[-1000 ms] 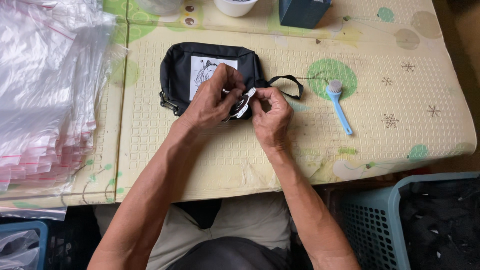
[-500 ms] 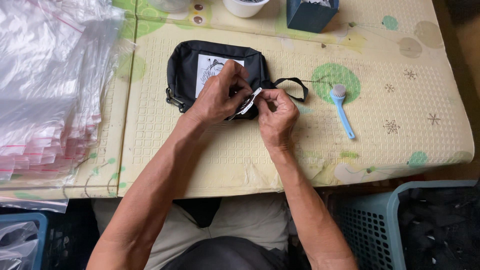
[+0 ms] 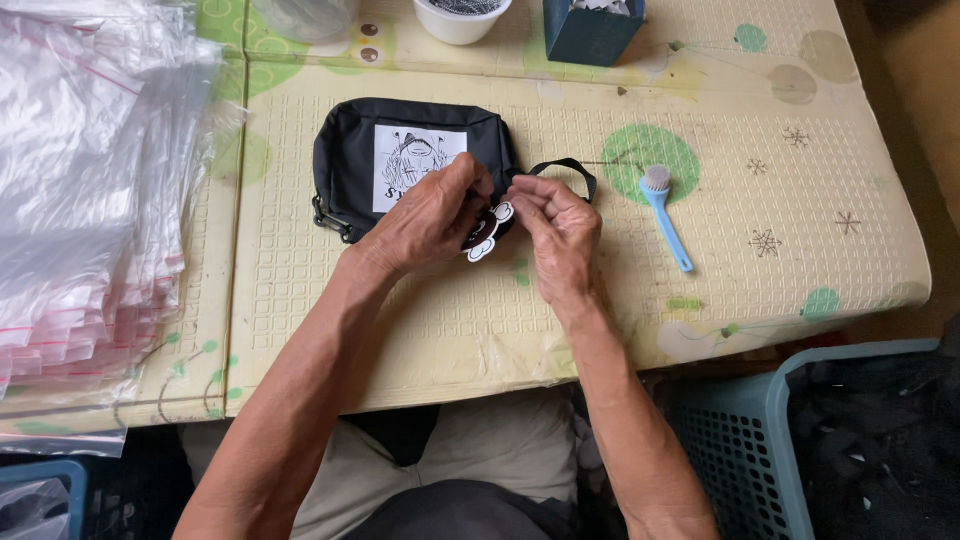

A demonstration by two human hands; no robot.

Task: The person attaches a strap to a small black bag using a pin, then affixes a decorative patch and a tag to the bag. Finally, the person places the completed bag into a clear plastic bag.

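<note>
Black pouch with a white printed patch, lying flat at upper centre of the frame on a pale yellow patterned mat, its lower right corner covered by both hands. Left hand curled over that corner, fingers closed in a pinch on a small black-and-white charm hanging at the pouch's edge. Right hand just beside it, fingertips bent in and narrowed towards the same charm, touching or nearly touching it; cannot tell which. Black strap loop poking out from behind the right hand, toward the right. Further right, well apart from the hands, a small light blue brush with a white head, lying tilted on the mat over a green circle. Along the top edge, a white cup and a dark teal box, both cut off by the frame. At left, a thick stack of clear plastic bags filling the upper left. At lower right, below the mat's edge, a teal plastic basket holding dark material.
</note>
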